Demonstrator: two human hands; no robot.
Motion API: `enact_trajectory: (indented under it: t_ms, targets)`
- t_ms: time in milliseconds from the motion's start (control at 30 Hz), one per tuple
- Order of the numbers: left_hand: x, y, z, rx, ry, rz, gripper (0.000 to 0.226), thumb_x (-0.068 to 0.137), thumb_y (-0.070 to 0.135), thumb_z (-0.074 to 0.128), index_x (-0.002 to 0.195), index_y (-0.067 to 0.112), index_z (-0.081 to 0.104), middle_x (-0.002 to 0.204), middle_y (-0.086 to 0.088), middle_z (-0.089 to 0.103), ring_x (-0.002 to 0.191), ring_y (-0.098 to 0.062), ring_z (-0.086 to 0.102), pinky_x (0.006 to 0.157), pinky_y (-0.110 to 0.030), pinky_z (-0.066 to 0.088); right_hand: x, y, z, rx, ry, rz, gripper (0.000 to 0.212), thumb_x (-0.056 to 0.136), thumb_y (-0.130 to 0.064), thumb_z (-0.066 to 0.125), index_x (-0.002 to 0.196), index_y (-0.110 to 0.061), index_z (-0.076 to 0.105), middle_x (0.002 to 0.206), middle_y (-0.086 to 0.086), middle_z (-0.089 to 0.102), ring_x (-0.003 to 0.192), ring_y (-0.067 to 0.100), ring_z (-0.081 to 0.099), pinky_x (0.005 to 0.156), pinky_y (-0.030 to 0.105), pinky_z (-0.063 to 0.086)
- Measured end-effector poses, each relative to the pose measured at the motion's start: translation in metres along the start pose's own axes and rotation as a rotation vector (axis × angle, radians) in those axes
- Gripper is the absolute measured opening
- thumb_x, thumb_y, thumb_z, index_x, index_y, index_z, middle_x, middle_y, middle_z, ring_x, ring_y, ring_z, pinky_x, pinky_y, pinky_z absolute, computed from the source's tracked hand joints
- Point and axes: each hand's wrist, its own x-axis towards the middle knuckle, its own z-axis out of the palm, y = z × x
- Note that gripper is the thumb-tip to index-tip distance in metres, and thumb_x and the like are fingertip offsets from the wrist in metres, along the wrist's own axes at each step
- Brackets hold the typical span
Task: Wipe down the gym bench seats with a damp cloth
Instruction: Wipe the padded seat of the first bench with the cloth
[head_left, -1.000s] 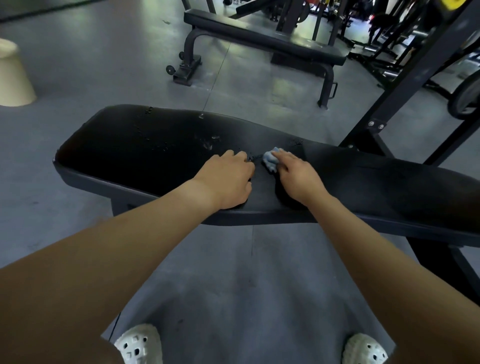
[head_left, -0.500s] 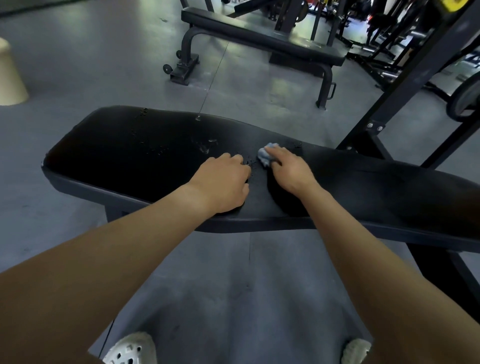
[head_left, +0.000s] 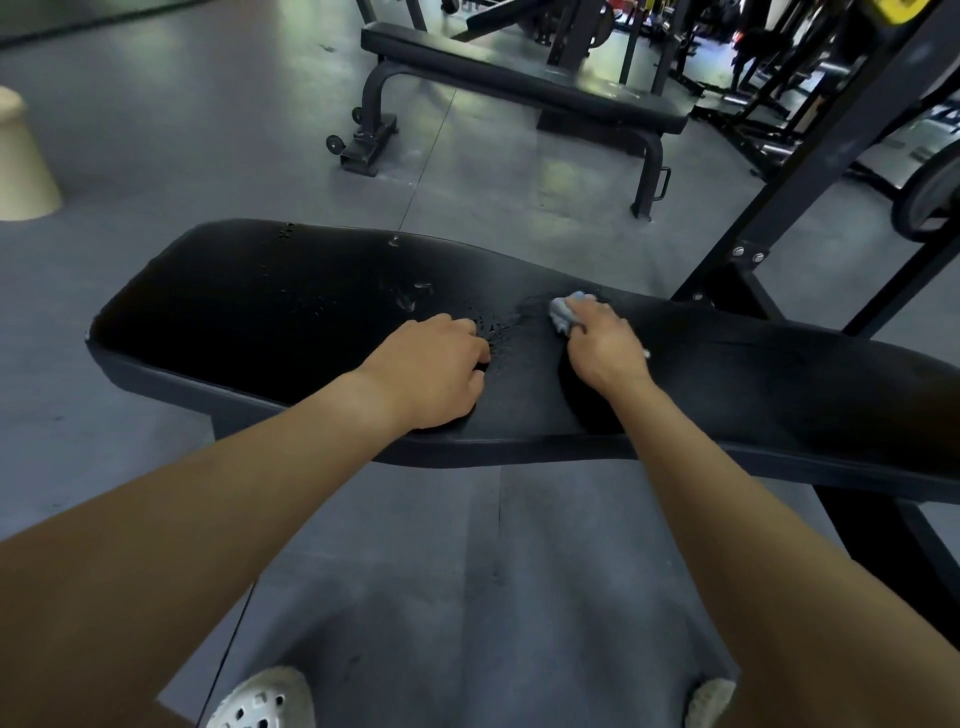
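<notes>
A long black padded bench seat (head_left: 249, 317) runs across the view in front of me, with water droplets scattered over its middle. My right hand (head_left: 605, 345) grips a small bunched light-blue cloth (head_left: 563, 312) and presses it onto the pad right of centre. A short way to its left, my left hand (head_left: 434, 371) rests on the pad with fingers curled under, holding nothing.
A second black flat bench (head_left: 519, 78) stands on the grey floor beyond. A dark slanted rack post (head_left: 810, 156) rises at the right, with weight plates and frames behind it. A beige cone-shaped stool (head_left: 21, 161) sits at far left. My white shoes (head_left: 262, 701) show below.
The cloth hand has slid a little to the right along the pad, widening the gap to my left hand. My left hand has stayed put.
</notes>
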Motion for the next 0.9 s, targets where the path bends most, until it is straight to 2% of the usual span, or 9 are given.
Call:
enact_trajectory:
  t_ms: [100, 200, 300, 367, 467, 667, 733, 800, 900]
  targets:
    - [-0.001, 0.002, -0.002, 0.013, -0.003, -0.005, 0.039, 0.104, 0.036, 0.045, 0.136, 0.023, 0.063, 0.125, 0.001, 0.060, 0.115, -0.019, 0.054, 0.096, -0.041, 0.050, -0.018, -0.026, 0.011, -0.055, -0.054, -0.208, 0.040, 0.097, -0.005, 0.043, 0.134, -0.011, 0.057, 0.137, 0.016, 0.055, 0.127, 0.034, 0.050, 0.106, 0.043, 0.035]
    - [-0.004, 0.004, -0.003, 0.031, 0.000, -0.010, 0.036, 0.104, 0.036, 0.045, 0.132, 0.023, 0.064, 0.121, 0.001, 0.061, 0.109, -0.018, 0.056, 0.090, -0.036, 0.049, -0.037, -0.042, 0.017, -0.066, -0.115, -0.369, 0.045, 0.101, -0.006, 0.041, 0.145, -0.013, 0.050, 0.153, 0.013, 0.046, 0.142, 0.029, 0.038, 0.116, 0.038, 0.024]
    - [-0.009, 0.009, -0.003, 0.051, -0.028, -0.018, 0.037, 0.104, 0.037, 0.044, 0.133, 0.022, 0.061, 0.126, -0.001, 0.059, 0.112, -0.020, 0.056, 0.090, -0.038, 0.049, -0.033, -0.027, 0.014, -0.090, -0.178, -0.343, 0.055, 0.101, -0.008, 0.039, 0.153, -0.025, 0.042, 0.163, 0.004, 0.035, 0.151, 0.027, 0.027, 0.121, 0.040, 0.021]
    - [-0.015, 0.012, -0.004, 0.072, -0.061, -0.027, 0.041, 0.104, 0.039, 0.044, 0.139, 0.021, 0.058, 0.135, -0.003, 0.056, 0.120, -0.023, 0.054, 0.097, -0.044, 0.049, -0.028, -0.011, 0.003, -0.070, -0.122, -0.179, 0.055, 0.097, -0.009, 0.039, 0.148, -0.029, 0.046, 0.159, 0.009, 0.040, 0.147, 0.035, 0.033, 0.117, 0.047, 0.033]
    - [-0.028, 0.013, -0.008, 0.098, -0.091, -0.063, 0.044, 0.105, 0.040, 0.044, 0.144, 0.021, 0.054, 0.141, -0.004, 0.052, 0.125, -0.025, 0.052, 0.102, -0.046, 0.047, -0.030, -0.004, -0.011, -0.080, -0.090, -0.008, 0.048, 0.098, -0.004, 0.038, 0.143, -0.015, 0.050, 0.156, 0.018, 0.040, 0.142, 0.041, 0.036, 0.110, 0.048, 0.035]
    - [-0.051, 0.016, -0.011, 0.165, -0.089, -0.208, 0.049, 0.105, 0.047, 0.044, 0.147, 0.023, 0.050, 0.142, -0.005, 0.052, 0.122, -0.025, 0.054, 0.100, -0.046, 0.049, -0.047, -0.037, 0.004, -0.095, -0.243, -0.290, 0.019, 0.094, -0.003, 0.043, 0.107, -0.015, 0.049, 0.129, 0.013, 0.051, 0.119, 0.035, 0.050, 0.091, 0.039, 0.036]
    - [-0.057, 0.019, -0.015, 0.185, -0.127, -0.231, 0.051, 0.105, 0.047, 0.043, 0.149, 0.023, 0.047, 0.145, -0.005, 0.051, 0.125, -0.025, 0.054, 0.101, -0.046, 0.048, -0.054, -0.048, 0.007, -0.117, -0.323, -0.404, 0.032, 0.096, -0.005, 0.044, 0.123, -0.019, 0.053, 0.146, 0.010, 0.045, 0.134, 0.036, 0.043, 0.104, 0.043, 0.037]
    - [-0.062, 0.020, -0.023, 0.202, -0.170, -0.241, 0.052, 0.105, 0.047, 0.043, 0.151, 0.023, 0.045, 0.148, -0.004, 0.049, 0.127, -0.025, 0.053, 0.103, -0.046, 0.047, -0.063, -0.054, 0.003, -0.148, -0.381, -0.466, 0.052, 0.102, -0.008, 0.042, 0.151, -0.024, 0.041, 0.166, 0.004, 0.025, 0.154, 0.031, 0.018, 0.123, 0.044, 0.020]
    - [-0.062, 0.018, -0.032, 0.223, -0.188, -0.233, 0.050, 0.104, 0.045, 0.046, 0.150, 0.024, 0.047, 0.145, -0.004, 0.051, 0.126, -0.025, 0.054, 0.103, -0.046, 0.046, -0.059, -0.044, 0.000, -0.130, -0.389, -0.467, 0.049, 0.105, -0.013, 0.040, 0.154, -0.022, 0.040, 0.167, 0.000, 0.024, 0.157, 0.024, 0.003, 0.124, 0.036, 0.009]
